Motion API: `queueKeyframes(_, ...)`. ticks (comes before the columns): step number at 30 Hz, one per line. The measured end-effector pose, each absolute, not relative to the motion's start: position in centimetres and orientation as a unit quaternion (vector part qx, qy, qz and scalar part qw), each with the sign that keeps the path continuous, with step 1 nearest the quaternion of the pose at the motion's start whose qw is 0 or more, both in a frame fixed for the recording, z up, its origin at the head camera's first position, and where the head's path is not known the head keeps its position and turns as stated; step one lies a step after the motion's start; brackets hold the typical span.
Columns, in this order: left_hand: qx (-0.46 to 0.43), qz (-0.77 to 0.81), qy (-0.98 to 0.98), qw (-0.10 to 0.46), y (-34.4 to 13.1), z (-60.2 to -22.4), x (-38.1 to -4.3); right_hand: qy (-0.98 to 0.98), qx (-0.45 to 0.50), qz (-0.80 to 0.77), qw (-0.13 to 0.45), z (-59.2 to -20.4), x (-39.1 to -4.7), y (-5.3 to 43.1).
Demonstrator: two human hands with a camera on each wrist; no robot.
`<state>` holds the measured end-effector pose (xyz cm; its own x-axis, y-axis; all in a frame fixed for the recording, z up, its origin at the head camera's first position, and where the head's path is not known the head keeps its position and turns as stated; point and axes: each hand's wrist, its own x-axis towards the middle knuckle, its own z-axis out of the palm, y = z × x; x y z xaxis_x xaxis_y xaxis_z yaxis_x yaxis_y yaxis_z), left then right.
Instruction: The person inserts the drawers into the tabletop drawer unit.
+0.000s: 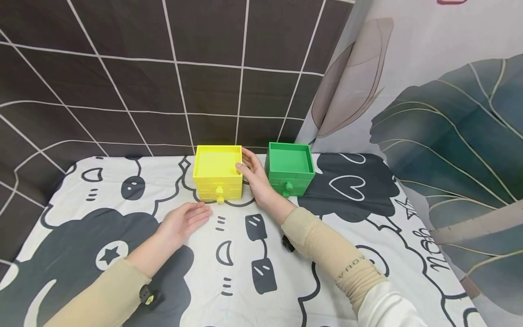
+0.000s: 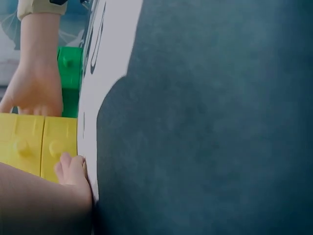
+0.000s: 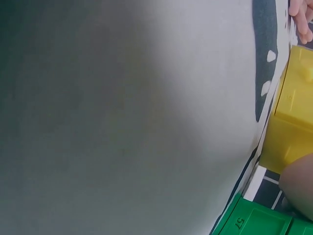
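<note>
A small yellow drawer box (image 1: 218, 186) with a shallow tray top and round front knobs stands on the patterned cloth. My right hand (image 1: 259, 181) rests at its right side, thumb lapping over the top rim and extended fingers along the wall. In the left wrist view, those fingers are partly hidden behind the yellow box (image 2: 24, 139). My left hand (image 1: 184, 222) lies low in front of the box's left corner, fingers extended and holding nothing. The left wrist view has its fingertips (image 2: 66, 161) close by the lower knob.
A matching green drawer box (image 1: 290, 175) stands just to the right, beyond my right wrist. Behind both boxes rises a dark cloth with a white grid (image 1: 212, 91). A leaf-printed curtain (image 1: 457, 136) hangs along the right side.
</note>
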<state>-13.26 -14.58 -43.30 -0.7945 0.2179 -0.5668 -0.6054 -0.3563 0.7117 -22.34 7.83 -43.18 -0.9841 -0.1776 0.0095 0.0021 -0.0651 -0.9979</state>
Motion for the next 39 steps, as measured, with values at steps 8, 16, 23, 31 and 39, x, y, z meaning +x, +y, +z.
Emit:
queueKeyframes(8, -0.170, 0.803, 0.516, 0.246, -15.9, -43.4, -13.0, 0.672, -0.044, -0.735, 0.080, -42.7, -22.1, 8.0)
queueKeyframes(16, -0.147, 0.796, 0.544, 0.221, -16.9, -43.2, -13.3, 0.701, -0.045, -0.709, 0.065, -42.4, -21.8, 8.2)
queueKeyframes(23, -0.124, 0.791, 0.567, 0.194, -18.0, -43.0, -13.7, 0.702, -0.082, -0.708, 0.017, -41.9, -21.5, 8.2)
queueKeyframes(31, -0.123, 0.803, 0.563, 0.155, -18.9, -42.1, -14.0, 0.722, -0.153, -0.673, -0.053, -39.6, -21.1, 7.7)
queueKeyframes(39, -0.082, 0.775, 0.623, 0.065, -19.5, -40.8, -14.2, 0.684, -0.238, -0.682, -0.107, -36.2, -20.0, 7.9)
